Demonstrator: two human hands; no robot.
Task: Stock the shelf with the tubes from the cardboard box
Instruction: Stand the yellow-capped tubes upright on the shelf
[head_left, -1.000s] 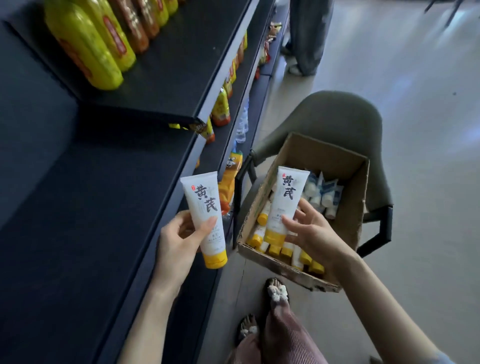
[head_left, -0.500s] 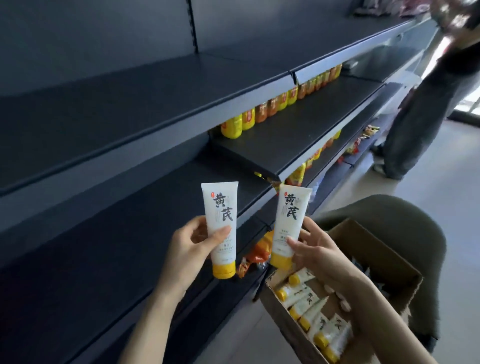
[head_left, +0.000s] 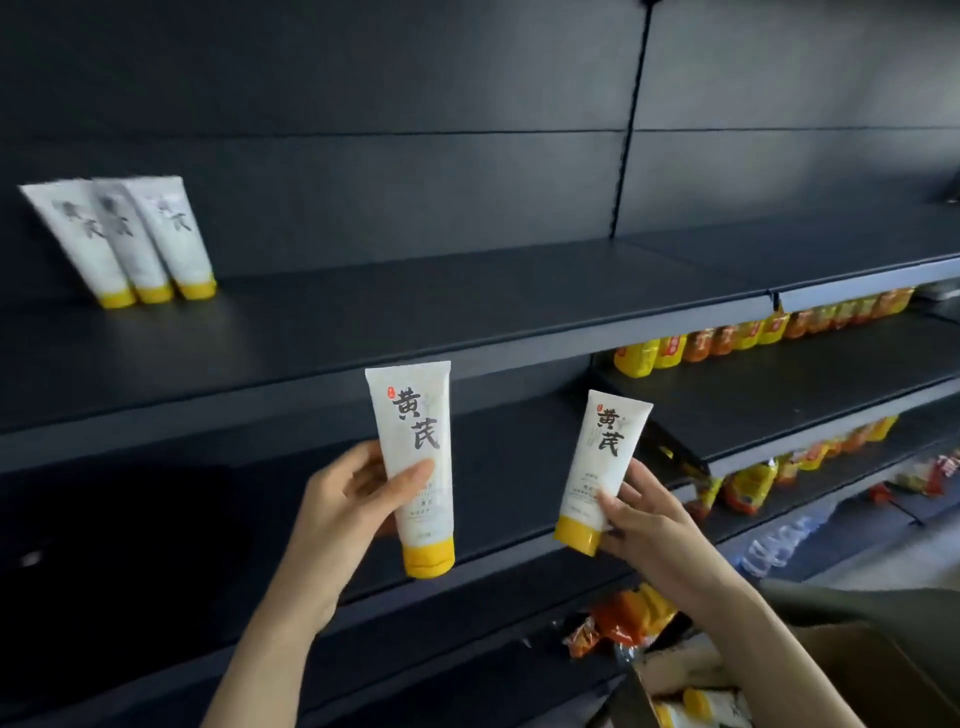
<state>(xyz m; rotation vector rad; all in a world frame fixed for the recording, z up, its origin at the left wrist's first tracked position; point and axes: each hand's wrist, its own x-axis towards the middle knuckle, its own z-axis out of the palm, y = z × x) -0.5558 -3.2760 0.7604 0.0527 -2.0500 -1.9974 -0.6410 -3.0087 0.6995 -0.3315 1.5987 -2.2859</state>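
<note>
Head view. Our left hand (head_left: 345, 512) gripped one tube (head_left: 415, 457) upright, cap down, thumb across its front. Our right hand (head_left: 649, 525) pinched a second tube (head_left: 605, 467), tilted, near its yellow cap. Three tubes (head_left: 140, 244) stood far left on the shelf (head_left: 467, 312). The box (head_left: 857, 670) sat at lower right.

Dark shelf (head_left: 467, 312) of smooth, matt painted metal. Left-hand tube (head_left: 415, 441) and right-hand tube (head_left: 608, 457) of smooth white plastic with a soft sheen; glossy yellow caps (head_left: 429, 557). Box (head_left: 872, 675) of plain, matt brown cardboard. Orange snack packets (head_left: 618, 618) of shiny, crinkled film.
</note>
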